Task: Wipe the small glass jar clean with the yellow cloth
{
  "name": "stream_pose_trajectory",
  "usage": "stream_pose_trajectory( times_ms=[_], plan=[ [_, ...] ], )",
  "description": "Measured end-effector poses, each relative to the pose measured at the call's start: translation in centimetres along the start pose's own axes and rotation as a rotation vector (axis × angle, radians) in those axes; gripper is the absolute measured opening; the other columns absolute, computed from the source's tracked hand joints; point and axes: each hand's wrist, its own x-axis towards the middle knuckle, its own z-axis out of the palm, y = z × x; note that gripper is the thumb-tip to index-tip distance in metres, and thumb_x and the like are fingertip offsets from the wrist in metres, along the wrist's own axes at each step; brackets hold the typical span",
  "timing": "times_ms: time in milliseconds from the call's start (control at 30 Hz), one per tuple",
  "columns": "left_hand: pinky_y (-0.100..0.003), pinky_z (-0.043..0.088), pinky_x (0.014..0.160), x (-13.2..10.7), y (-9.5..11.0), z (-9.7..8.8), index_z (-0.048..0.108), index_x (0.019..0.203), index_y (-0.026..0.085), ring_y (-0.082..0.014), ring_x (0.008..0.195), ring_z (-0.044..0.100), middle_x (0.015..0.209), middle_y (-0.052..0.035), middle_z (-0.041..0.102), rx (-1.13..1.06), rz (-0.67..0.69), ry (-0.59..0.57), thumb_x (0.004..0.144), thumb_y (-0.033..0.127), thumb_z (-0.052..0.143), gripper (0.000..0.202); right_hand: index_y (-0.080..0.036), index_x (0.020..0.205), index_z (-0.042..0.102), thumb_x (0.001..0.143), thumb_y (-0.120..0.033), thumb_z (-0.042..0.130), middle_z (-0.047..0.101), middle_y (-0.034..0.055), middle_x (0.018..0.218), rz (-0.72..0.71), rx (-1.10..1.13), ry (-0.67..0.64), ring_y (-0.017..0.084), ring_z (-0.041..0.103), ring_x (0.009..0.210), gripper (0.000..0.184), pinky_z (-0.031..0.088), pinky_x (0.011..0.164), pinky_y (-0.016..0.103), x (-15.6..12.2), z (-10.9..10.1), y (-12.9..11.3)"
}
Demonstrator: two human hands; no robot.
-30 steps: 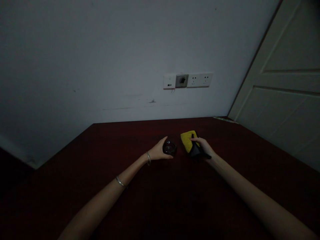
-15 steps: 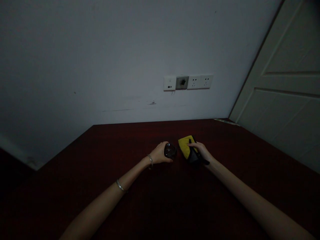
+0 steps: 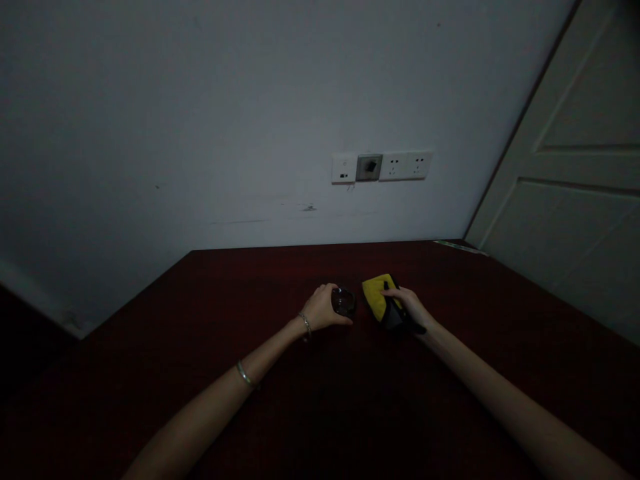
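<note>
My left hand [image 3: 325,308] is curled round a small dark glass vessel [image 3: 343,302], with the thumb on its near side and fingers on its far side. The vessel is round and shiny; the dim light hides whether it is a cup or an ashtray. To its right, my right hand [image 3: 407,305] grips a folded yellow and grey cloth [image 3: 376,294] with black edging, thumb on top and the other fingers hidden. A narrow gap separates the cloth from the vessel. Both hands are low over the dark red table [image 3: 280,273].
A pale wall [image 3: 250,120] stands behind the table, with a row of sockets and switches [image 3: 381,167]. On the right is a panelled door [image 3: 575,200]. A thin pale strip [image 3: 459,247] lies at the table's far right corner.
The view has shifted slightly, so everything sits a little further right. The glass vessel appears a bit more tilted in my left hand. Both hands keep their holds.
</note>
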Motion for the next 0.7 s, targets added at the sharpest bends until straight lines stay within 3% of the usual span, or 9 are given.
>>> stream_pose_trajectory(
  times_ms=[133, 333, 467, 700],
  plan=[
    [-0.042, 0.046, 0.093, -0.2, 0.3, -0.1, 0.053, 0.111, 0.018, -0.0285, 0.104, 0.058, 0.111, -0.0095, 0.06, -0.072, -0.001, 0.057, 0.046, 0.046, 0.087, 0.078, -0.014, 0.108, 0.059, 0.091, -0.033, 0.057, 0.064, 0.0047, 0.1, -0.022, -0.005, 0.011, 0.015, 0.063, 0.079, 0.025, 0.055, 0.067, 0.032, -0.1, 0.0, -0.2],
    [-0.042, 0.046, 0.097, 0.0, 0.6, -0.6, 0.045, 0.118, 0.016, -0.026, 0.107, 0.06, 0.117, -0.0124, 0.061, -0.533, -0.026, 0.145, 0.048, 0.031, 0.088, 0.083, -0.013, 0.093, 0.061, 0.089, -0.031, 0.059, 0.064, -0.0005, 0.078, -0.071, 0.01, 0.059, 0.01, 0.06, 0.06, 0.019, 0.05, 0.056, 0.025, -0.5, -0.2, -1.0],
    [-0.043, 0.043, 0.102, 0.4, 0.1, -0.3, 0.045, 0.113, 0.016, -0.026, 0.112, 0.059, 0.119, -0.0136, 0.06, -0.814, -0.051, 0.222, 0.049, 0.022, 0.087, 0.077, -0.015, 0.08, 0.063, 0.073, -0.028, 0.07, 0.064, -0.0014, 0.062, -0.118, 0.036, 0.078, 0.014, 0.06, 0.053, 0.016, 0.046, 0.048, 0.024, -0.9, -0.1, -1.4],
    [-0.043, 0.043, 0.103, 0.6, -0.9, 0.8, 0.041, 0.113, 0.018, -0.0264, 0.114, 0.057, 0.122, -0.0132, 0.057, -0.91, 0.005, 0.24, 0.046, 0.025, 0.088, 0.083, -0.017, 0.079, 0.066, 0.058, -0.03, 0.073, 0.068, 0.0007, 0.061, -0.229, 0.019, 0.095, 0.019, 0.063, 0.053, 0.025, 0.047, 0.048, 0.027, -1.4, 0.4, -2.9]
  ],
)
